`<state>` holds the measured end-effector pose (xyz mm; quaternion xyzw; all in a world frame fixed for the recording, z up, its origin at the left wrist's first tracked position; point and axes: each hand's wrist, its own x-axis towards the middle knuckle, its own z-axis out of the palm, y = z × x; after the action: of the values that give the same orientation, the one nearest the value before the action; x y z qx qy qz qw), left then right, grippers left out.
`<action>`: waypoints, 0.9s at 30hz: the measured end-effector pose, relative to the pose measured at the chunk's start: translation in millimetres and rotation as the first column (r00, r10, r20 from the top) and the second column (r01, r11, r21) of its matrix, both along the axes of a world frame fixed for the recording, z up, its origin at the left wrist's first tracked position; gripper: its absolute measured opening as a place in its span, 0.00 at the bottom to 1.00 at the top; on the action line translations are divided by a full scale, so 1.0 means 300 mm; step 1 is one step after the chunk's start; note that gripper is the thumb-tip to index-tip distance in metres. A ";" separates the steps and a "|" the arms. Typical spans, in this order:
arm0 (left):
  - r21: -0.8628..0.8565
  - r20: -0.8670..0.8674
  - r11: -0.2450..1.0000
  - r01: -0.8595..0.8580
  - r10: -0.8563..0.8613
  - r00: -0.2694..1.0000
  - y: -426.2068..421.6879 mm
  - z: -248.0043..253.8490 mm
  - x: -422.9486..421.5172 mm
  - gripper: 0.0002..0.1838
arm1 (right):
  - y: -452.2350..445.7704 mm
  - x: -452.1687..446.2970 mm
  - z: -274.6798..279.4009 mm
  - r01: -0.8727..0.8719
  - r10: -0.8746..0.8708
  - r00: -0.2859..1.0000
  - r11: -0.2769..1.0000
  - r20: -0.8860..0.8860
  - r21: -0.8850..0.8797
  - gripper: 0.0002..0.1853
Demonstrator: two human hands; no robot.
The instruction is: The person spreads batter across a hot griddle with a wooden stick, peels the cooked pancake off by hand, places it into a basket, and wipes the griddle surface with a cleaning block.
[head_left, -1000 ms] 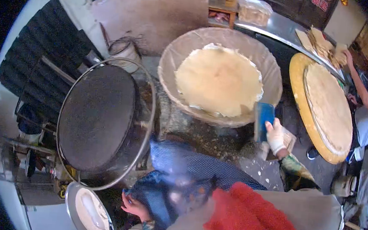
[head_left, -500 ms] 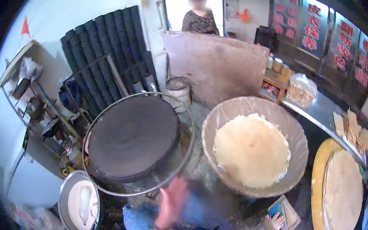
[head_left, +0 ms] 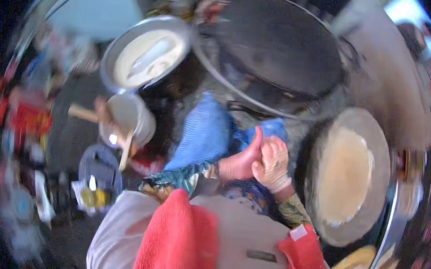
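Note:
In front of my lap, my left hand (head_left: pixel 241 162) and my right hand (head_left: pixel 274 165) meet. The left thumb sticks up, and the left fingers run behind the right hand, mostly hidden. My right fingers are curled against the left hand; no tool shows in either. Beyond the hands lies a blue cloth (head_left: pixel 203 128) over the knees. The round dark griddle (head_left: pixel 285 43) with its metal ring stands ahead. To the right is a lined basket (head_left: pixel 379 169) holding a stack of thin pale flatbreads (head_left: pixel 345 176).
At left, a metal bowl (head_left: pixel 110 56) holds pale batter (head_left: pixel 134 71) and a pale, long object (head_left: pixel 153 55). Below it stands a white bucket (head_left: pixel 147 128) with wooden-handled tools (head_left: pixel 84 113) across it. A red sleeve cover (head_left: pixel 180 239) shows near my body. Much of the edge is blurred.
My view has swung down and left, bringing the bucket and my lap into sight. My hands, apart before with the right on a blue-and-tan item, now touch each other.

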<state>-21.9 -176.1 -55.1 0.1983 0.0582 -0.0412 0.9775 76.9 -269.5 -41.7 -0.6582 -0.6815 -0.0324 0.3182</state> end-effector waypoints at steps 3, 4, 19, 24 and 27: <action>-0.051 0.007 0.959 -0.280 0.281 0.960 0.070 -0.018 -0.142 0.48 | 0.205 -0.075 -0.006 -0.230 0.209 0.971 0.951 -0.118 -0.205 0.21; -0.183 -0.041 0.925 -0.334 0.332 0.942 0.076 -0.012 -0.212 0.47 | 0.260 -0.135 -0.003 -0.317 0.269 0.944 0.900 -0.190 -0.300 0.17; 0.711 0.242 -0.472 0.521 0.861 0.448 0.242 -0.043 -1.106 0.20 | 0.811 -0.962 -0.372 -0.894 -0.554 0.034 0.355 -0.832 -0.273 0.20; 0.779 0.262 -0.477 0.407 0.837 0.480 0.221 -0.125 -1.127 0.17 | 0.784 -0.894 -0.395 -0.851 -0.627 -0.155 0.477 -0.764 -0.218 0.13; 0.755 0.286 -0.510 0.412 0.821 0.493 0.226 -0.149 -1.132 0.18 | 0.740 -0.741 -0.205 -0.728 -0.462 0.073 0.581 -0.884 -0.364 0.13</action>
<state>-361.5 -108.2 -99.9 0.8145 0.4904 0.2774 0.1379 -145.3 -47.6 -103.1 -0.4688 -0.2733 0.7612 0.3551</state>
